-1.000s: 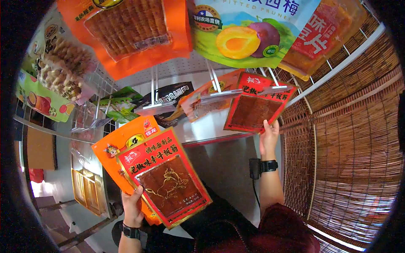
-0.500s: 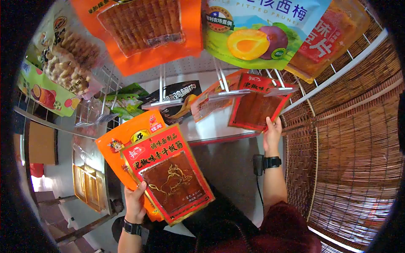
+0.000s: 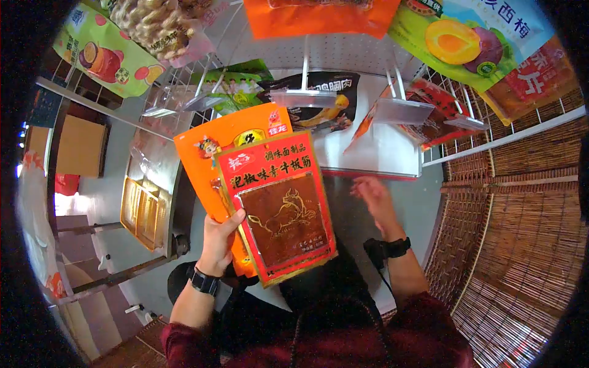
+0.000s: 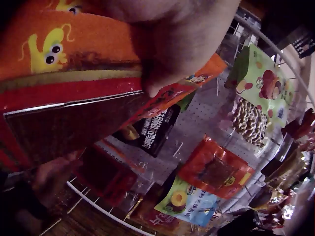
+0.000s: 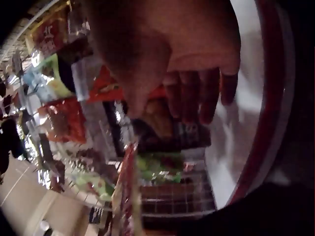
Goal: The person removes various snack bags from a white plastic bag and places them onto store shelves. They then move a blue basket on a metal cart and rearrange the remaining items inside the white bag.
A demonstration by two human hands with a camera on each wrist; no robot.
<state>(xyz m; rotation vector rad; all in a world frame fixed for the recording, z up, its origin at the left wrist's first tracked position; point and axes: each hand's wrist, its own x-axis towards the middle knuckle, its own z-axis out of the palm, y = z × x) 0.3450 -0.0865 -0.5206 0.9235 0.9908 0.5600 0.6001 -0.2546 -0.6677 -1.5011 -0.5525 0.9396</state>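
Note:
My left hand (image 3: 219, 242) grips two snack packs together, its thumb over the front one. In front is a flat red packet (image 3: 285, 214) with a gold bull on a brown panel; behind it an orange bag (image 3: 199, 165) sticks out to the left. In the left wrist view the thumb presses the red packet's edge (image 4: 74, 93). My right hand (image 3: 377, 205) holds nothing, hovering to the right of the packets with relaxed fingers (image 5: 189, 96). Another red packet (image 3: 438, 101) hangs on the rack beyond it, partly behind a clear tag.
A wire rack with hooks and clear label holders (image 3: 402, 111) stands ahead. On it hang a black bag (image 3: 319, 113), a green prune bag (image 3: 472, 46), an orange bag (image 3: 319, 18) and a peanut bag (image 3: 162, 27). A woven blind (image 3: 521, 233) lines the right side.
My right hand has let go of the hanging red packet and drawn back toward me and the held packets. The head view has turned, shifting the rack rightward. My left hand keeps its grip.

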